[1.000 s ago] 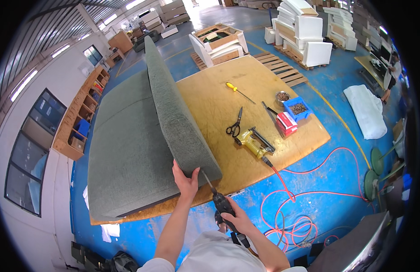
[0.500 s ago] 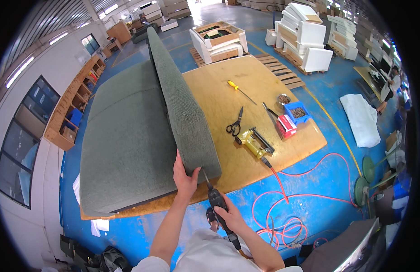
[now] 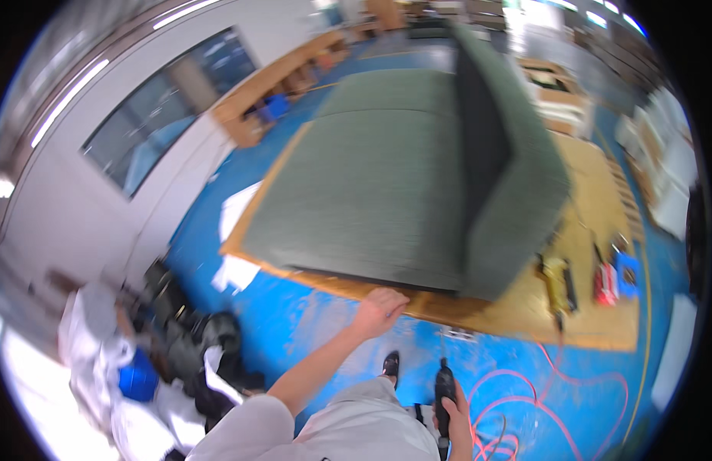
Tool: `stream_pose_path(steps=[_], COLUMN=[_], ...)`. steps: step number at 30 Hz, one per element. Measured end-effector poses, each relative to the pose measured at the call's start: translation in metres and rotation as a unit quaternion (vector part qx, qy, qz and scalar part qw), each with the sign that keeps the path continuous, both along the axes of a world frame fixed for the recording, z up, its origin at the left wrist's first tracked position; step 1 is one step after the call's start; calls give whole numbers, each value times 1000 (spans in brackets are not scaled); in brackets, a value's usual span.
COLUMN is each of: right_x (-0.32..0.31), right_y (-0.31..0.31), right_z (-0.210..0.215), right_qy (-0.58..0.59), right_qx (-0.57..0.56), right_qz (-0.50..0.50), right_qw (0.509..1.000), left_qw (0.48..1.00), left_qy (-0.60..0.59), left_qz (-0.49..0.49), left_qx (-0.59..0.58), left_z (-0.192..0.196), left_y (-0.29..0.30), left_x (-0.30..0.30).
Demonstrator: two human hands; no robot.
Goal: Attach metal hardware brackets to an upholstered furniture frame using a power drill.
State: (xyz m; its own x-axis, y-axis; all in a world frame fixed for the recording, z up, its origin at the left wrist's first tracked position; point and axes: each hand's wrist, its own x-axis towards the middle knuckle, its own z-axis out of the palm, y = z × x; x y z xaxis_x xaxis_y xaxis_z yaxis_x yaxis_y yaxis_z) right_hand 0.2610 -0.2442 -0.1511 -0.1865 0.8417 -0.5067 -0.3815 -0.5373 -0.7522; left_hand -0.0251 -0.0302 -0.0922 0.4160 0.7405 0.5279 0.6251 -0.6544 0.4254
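A grey-green upholstered sofa piece [image 3: 379, 169] lies on a tan-topped worktable [image 3: 594, 330], with a padded panel [image 3: 525, 203] standing up along its right side. At the table's front edge, just below the sofa's dark lower border, is my left hand [image 3: 380, 311]. Its fingers are curled together, and whatever they may hold is hidden. My right hand [image 3: 458, 411] is wrapped around a black stick-shaped power tool [image 3: 443, 388] with a thin metal bit. The tool points away from me, over the floor and apart from the sofa.
A yellow staple gun [image 3: 557, 284], a red box [image 3: 605, 283] and a blue bin [image 3: 627, 273] sit on the table's right part. A red air hose [image 3: 517, 398] loops over the floor. Black bags [image 3: 217, 330] and white bundles [image 3: 94, 330] lie at the left.
The view has swung left. The tool has come away from the panel's front corner, and my right hand has lowered. My left hand has left the panel for the front edge.
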Motion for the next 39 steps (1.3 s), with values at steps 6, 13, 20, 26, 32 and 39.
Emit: stream_pose_path(steps=[6, 13, 20, 26, 32, 39], right_x=[-86, -253, -400, -447, -456, -450], right_y=[15, 41, 40, 23, 34, 46], right_z=[-5, -5, 22, 47, 59, 57], right_qy=[19, -6, -33, -84, -114, -116], right_qx=[-38, -28, -71, -103, -123, -114], right_qz=[65, 68, 50, 45, 47, 56], right_qw=[997, 997, 996, 990, 985, 985], left_qw=[834, 846, 793, 808, 832, 838], left_qy=[-180, -212, -430, -384, -254, -286], left_qz=[474, 487, 426, 448, 494, 465], left_qx=[-216, -50, -72, 9, -18, -8], left_z=[-65, -100, -124, -164, -174, -177], left_y=[-33, 28, 58, 61, 61, 56], left_x=[-241, -414, -357, -360, -366, -350])
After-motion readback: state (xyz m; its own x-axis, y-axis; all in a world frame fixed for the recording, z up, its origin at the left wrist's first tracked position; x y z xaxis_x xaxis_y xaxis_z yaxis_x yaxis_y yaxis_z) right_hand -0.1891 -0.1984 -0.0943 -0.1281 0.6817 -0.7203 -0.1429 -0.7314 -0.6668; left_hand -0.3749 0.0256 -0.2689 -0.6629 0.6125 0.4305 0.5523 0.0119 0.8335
